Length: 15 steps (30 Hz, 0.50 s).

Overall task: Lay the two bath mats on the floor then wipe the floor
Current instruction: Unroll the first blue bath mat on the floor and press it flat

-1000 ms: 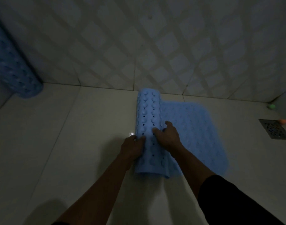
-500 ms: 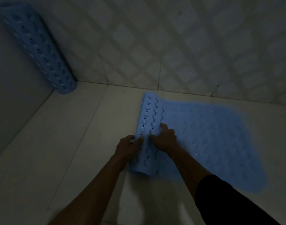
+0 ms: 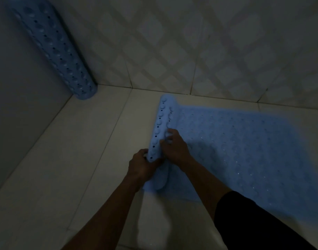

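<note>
Hands point(image 3: 142, 166) point(image 3: 174, 147) gripping half-rolled mat point(image 3: 244, 156), dim light

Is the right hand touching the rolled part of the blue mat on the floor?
Touching. The head view shows the right hand with its fingers curled onto the rolled part of the blue mat.
</note>
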### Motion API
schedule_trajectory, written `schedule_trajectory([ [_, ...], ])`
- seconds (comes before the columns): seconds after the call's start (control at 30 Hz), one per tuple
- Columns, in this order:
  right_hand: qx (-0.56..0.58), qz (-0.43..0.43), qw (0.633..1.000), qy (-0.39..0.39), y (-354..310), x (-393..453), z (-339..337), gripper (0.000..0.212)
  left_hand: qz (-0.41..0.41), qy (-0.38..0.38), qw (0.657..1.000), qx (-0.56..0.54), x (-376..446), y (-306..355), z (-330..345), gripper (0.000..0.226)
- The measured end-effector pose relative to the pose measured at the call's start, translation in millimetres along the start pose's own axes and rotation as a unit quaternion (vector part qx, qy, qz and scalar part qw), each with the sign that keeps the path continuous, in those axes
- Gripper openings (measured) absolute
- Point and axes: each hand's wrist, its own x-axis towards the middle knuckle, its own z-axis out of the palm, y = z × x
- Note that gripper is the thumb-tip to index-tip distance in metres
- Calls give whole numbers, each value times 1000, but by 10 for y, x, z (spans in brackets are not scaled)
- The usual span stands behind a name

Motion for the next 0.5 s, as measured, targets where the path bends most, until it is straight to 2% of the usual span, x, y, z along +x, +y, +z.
schedule_trajectory([
  [0.07, -34, -8, 999, -15, -38, 47, 12, 45, 8, -2, 1000, 14, 11, -25, -71, 87],
  [0.2, -103, -31, 994, -26, -161, 207, 362, 21, 24, 24, 997, 73, 154, -277, -325, 80],
  [0.27, -198, -32, 978, -63, -132, 252, 437, 44, 41, 44, 992, 115, 174, -329, -354, 79],
  [0.33, -224, -36, 970, -86, -137, 237, 416, 63, 59, 71, 987, 131, 168, -327, -345, 68],
  [0.4, -218, -59, 969, -97, -136, 251, 424, 65, 92, 95, 983, 125, 160, -344, -352, 54],
  [0.5, -230, -84, 961, -128, -175, 270, 523, 67, 146, 113, 975, 127, 187, -402, -398, 47],
])
